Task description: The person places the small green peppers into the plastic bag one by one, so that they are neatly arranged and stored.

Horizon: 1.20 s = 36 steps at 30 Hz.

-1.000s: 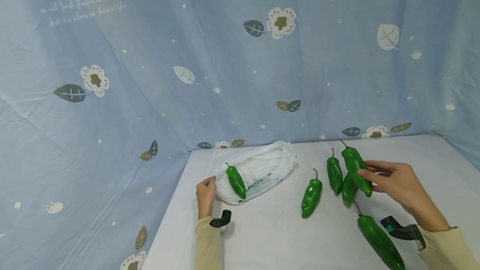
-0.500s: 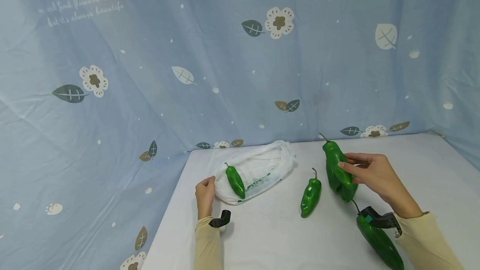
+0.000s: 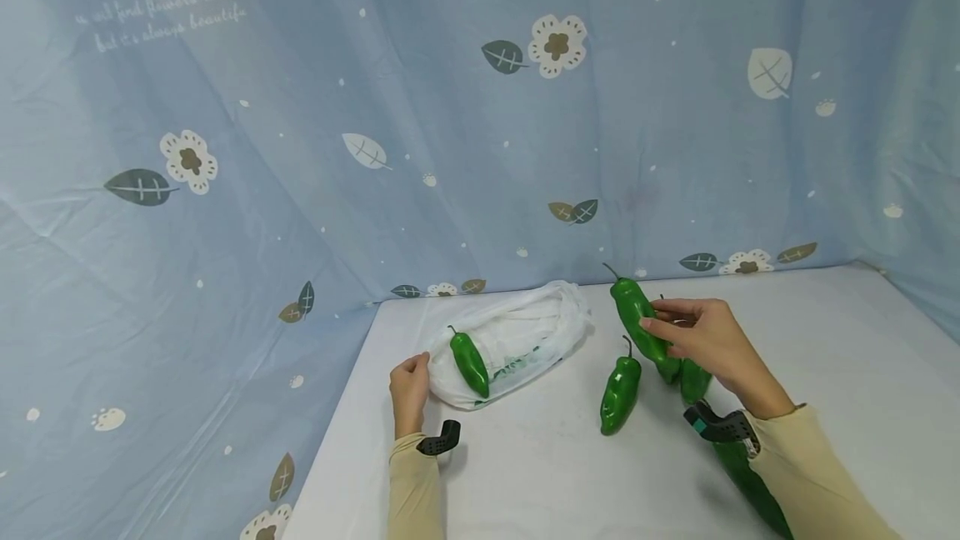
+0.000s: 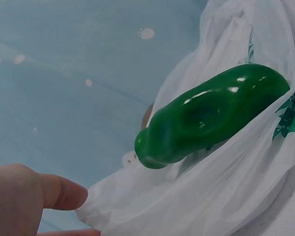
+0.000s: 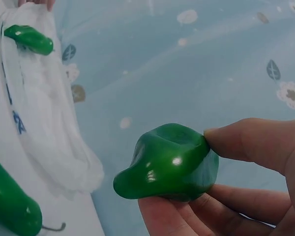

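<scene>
My right hand (image 3: 705,340) holds a glossy green pepper (image 3: 632,307) between thumb and fingers, raised over the table's right half. In the right wrist view the held pepper (image 5: 172,162) points its tip at the camera. At the left, my left hand (image 3: 409,390) pinches the edge of a white plastic bag (image 3: 536,327) with green print. One green pepper (image 3: 469,363) lies on the bag's opening; the left wrist view shows this pepper (image 4: 211,113) partly behind a fold of the bag (image 4: 196,196).
Another green pepper (image 3: 621,395) lies mid-table between the hands. One more pepper (image 3: 695,382) sits partly hidden behind my right hand, and a long pepper (image 3: 750,482) lies under my right forearm. A blue patterned curtain (image 3: 450,107) stands behind the white table (image 3: 540,473).
My right hand has carried its pepper leftward from above the other peppers, toward the bag. My left hand and the bag have stayed in place.
</scene>
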Each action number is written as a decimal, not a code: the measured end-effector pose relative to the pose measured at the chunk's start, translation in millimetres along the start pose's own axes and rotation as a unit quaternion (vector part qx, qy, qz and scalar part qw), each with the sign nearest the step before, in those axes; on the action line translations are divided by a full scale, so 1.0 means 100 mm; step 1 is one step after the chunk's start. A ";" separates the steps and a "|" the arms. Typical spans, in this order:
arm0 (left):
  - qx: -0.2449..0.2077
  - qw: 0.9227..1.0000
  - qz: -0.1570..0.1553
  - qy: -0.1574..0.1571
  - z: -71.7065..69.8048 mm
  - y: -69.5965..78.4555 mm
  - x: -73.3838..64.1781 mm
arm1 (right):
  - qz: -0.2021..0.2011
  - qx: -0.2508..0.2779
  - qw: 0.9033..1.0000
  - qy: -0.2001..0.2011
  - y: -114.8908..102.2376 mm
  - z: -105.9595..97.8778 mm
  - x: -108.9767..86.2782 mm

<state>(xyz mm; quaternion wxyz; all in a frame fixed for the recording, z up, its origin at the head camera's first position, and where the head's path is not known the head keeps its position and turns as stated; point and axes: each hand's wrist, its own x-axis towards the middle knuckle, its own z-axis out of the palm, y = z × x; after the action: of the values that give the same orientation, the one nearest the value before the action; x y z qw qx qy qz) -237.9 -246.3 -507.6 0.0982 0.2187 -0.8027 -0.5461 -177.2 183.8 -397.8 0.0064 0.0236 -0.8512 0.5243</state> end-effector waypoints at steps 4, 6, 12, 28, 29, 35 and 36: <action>0.001 1.000 -0.002 -0.001 -0.01 0.01 -0.01 | 0.003 0.010 1.000 -0.006 -0.05 0.07 0.05; 0.000 1.000 -0.002 -0.002 -0.01 0.02 -0.01 | 0.003 0.015 1.000 -0.007 -0.07 0.11 0.07; -0.001 1.000 -0.004 -0.004 0.00 0.03 -0.02 | -0.006 0.027 1.000 -0.007 -0.11 0.22 0.13; -0.003 1.000 -0.008 -0.001 0.00 0.03 0.00 | -0.006 0.062 0.997 -0.044 -0.19 0.55 0.34; -0.003 1.000 -0.008 -0.001 0.00 0.03 0.00 | -0.005 0.062 0.997 -0.047 -0.19 0.57 0.35; -0.003 1.000 -0.010 -0.003 0.00 0.02 -0.01 | -0.011 0.061 0.997 -0.047 -0.22 0.70 0.43; -0.002 1.000 -0.010 -0.003 0.00 0.02 0.00 | -0.013 0.060 0.997 -0.047 -0.22 0.72 0.44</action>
<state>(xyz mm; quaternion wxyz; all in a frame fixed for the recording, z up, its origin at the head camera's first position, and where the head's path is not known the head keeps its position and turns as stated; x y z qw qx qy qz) -237.9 -245.6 -505.5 0.0909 0.2248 -0.7997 -0.5493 -219.5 108.2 -409.5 -0.0282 0.0595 -0.8169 0.5729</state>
